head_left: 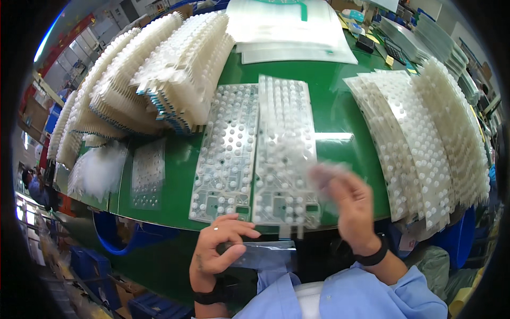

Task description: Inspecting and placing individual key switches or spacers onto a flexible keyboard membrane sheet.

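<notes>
Two clear keyboard membrane sheets dotted with white domes lie side by side before me, a left sheet (228, 143) and a right sheet (284, 149). Below their near edge, my left hand (220, 244) is closed on a clear plastic film (265, 255), thumb and fingers curled at its left end. A small dark spot shows between thumb and forefinger; I cannot tell what it is. My right hand (348, 204) hovers at the right sheet's right edge, fingers bent together and blurred by motion. Something pale and smeared is at its fingertips, too blurred to name.
Tall leaning stacks of domed sheets (186, 58) fill the left of the green table (332, 111). More stacks (419, 143) stand on the right. A small dotted film (149, 173) lies near the left front. Large translucent sheets (287, 26) lie at the back, near a calculator (394, 50).
</notes>
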A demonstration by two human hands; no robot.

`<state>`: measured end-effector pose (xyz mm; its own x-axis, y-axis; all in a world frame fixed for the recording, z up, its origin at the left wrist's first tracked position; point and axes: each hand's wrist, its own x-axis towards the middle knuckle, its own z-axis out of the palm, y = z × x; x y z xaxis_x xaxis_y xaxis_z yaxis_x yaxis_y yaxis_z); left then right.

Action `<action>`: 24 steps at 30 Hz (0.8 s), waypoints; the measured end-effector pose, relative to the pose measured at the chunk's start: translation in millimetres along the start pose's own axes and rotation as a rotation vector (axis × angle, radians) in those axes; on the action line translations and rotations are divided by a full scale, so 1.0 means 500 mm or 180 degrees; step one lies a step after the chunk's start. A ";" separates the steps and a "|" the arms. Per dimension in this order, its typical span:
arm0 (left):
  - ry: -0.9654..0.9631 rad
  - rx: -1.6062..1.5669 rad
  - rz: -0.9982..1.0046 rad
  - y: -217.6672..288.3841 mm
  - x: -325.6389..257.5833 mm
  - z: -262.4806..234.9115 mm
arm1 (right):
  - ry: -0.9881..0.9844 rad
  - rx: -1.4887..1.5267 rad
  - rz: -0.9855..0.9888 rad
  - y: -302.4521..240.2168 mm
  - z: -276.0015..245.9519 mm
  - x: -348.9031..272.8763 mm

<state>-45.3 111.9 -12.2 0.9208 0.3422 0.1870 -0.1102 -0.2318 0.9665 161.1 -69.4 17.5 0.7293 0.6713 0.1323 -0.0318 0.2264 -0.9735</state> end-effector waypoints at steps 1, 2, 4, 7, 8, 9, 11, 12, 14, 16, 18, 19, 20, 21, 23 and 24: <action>0.0022 -0.0020 -0.0099 0.013 -0.007 -0.003 | 0.0335 0.0034 -0.0313 -0.018 -0.012 0.009; 0.0041 -0.0034 -0.0222 0.037 -0.017 -0.004 | 0.0674 0.0077 -0.0606 -0.031 -0.028 0.010; -0.0076 -0.0009 -0.0271 0.071 -0.018 0.002 | 0.0862 -0.0533 -0.1244 -0.063 -0.050 -0.005; -0.0484 0.0468 0.0389 0.091 0.028 0.039 | 0.0340 -0.2139 -0.1843 -0.083 -0.085 -0.028; -0.0640 0.0857 0.0514 0.087 0.047 0.056 | 0.0024 -0.2796 -0.1968 -0.090 -0.093 -0.038; -0.0795 0.1235 0.0533 0.080 0.065 0.076 | -0.0270 -0.3124 -0.1672 -0.080 -0.093 -0.044; -0.0795 0.1674 0.0298 0.035 0.083 0.110 | -0.0641 -0.3502 -0.0945 -0.042 -0.094 -0.064; -0.0751 0.1653 0.0199 0.017 0.086 0.109 | -0.0833 -0.3679 -0.0739 -0.014 -0.093 -0.076; -0.0748 0.1626 0.0049 0.026 0.086 0.092 | -0.1131 -0.3862 -0.0527 0.012 -0.089 -0.091; -0.0709 0.1639 -0.0072 0.034 0.084 0.072 | -0.1112 -0.3584 -0.0576 0.020 -0.081 -0.094; -0.0682 0.1787 -0.0038 0.054 0.069 0.057 | -0.1152 -0.3350 -0.0548 0.024 -0.074 -0.092; -0.0671 0.1859 -0.0015 0.069 0.063 0.056 | -0.1155 -0.3052 -0.0542 0.025 -0.081 -0.091; -0.0561 0.2000 0.0215 0.092 0.058 0.065 | -0.1163 -0.2749 -0.0535 0.033 -0.090 -0.088; -0.0575 0.1721 -0.0044 0.102 0.050 0.077 | -0.1165 -0.2447 -0.0527 0.036 -0.097 -0.085; -0.0596 0.1156 -0.0569 0.112 0.033 0.115 | -0.0980 -0.2234 -0.0610 0.013 -0.103 -0.090; -0.0345 0.1211 -0.0424 0.092 0.026 0.149 | -0.1019 -0.2085 -0.0524 -0.002 -0.106 -0.096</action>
<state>-10.7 37.9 21.7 0.9540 0.2988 0.0256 0.1399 -0.5188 0.8434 162.7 -139.2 2.1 0.4517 0.8603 0.2365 0.5472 -0.0578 -0.8350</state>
